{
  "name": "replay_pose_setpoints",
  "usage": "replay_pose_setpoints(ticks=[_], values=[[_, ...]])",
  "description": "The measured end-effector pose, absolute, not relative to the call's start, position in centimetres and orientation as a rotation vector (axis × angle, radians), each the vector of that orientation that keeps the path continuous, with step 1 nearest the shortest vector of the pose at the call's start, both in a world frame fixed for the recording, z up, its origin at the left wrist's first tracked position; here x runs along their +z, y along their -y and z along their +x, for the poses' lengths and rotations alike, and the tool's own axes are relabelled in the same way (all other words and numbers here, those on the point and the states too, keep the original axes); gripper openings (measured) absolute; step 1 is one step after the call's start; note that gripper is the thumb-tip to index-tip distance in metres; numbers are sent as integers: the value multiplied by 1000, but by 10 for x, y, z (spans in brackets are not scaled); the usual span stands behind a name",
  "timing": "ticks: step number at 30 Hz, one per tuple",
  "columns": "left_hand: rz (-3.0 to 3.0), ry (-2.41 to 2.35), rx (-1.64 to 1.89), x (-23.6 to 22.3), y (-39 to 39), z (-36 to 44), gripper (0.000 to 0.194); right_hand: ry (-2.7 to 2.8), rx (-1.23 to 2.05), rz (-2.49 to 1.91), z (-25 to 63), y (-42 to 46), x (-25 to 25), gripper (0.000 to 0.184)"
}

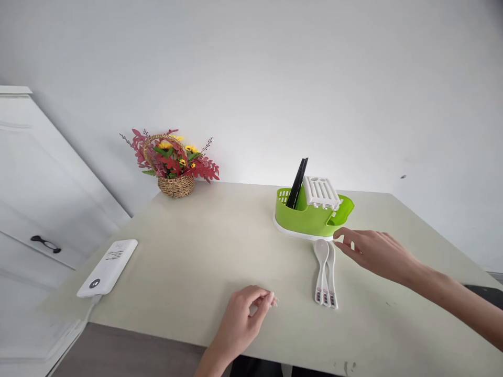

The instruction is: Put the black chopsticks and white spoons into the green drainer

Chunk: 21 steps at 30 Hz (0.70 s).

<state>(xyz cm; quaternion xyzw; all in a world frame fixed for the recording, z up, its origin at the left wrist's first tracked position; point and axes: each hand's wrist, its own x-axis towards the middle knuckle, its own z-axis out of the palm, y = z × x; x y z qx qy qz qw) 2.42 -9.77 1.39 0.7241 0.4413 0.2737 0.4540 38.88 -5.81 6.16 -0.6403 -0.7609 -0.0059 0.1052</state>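
Three white spoons (pixel 321 251) lie overlapping on the table, their bowls toward the wall and marked handle ends toward me. My right hand (pixel 373 254) hovers just right of the bowls, thumb and forefinger slightly apart, fingertips beside the rightmost spoon; I cannot tell whether they touch it. Just beyond the spoons stands a green utensil holder (pixel 302 220) on a white base, with a white slotted rack (pixel 321 192) on top. Black chopsticks (pixel 297 183) lean in its left compartment. Low on the table rests my left hand (pixel 243 319), thumb and fingers curled together, nothing visible in them.
A wicker basket (pixel 176 187) of red and yellow flowers sits at the back left. At the left edge lies a white power bank (pixel 108 268) with a cable. A white cabinet (pixel 47 209) stands left of the table (pixel 196 251); the wall runs behind.
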Motion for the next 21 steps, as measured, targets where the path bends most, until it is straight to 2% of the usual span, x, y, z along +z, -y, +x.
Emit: replay_pose_setpoints(ticks=[7,15,21], values=[[1775,-1109,683,20,101,28,38,1918,610,-2115,404,44,17,35],[1796,-1141,692,22,102,29,42,1907,611,-2128,394,29,-2,32],[1817,-1158,664,23,104,28,46,1874,559,-2124,396,35,0,41]])
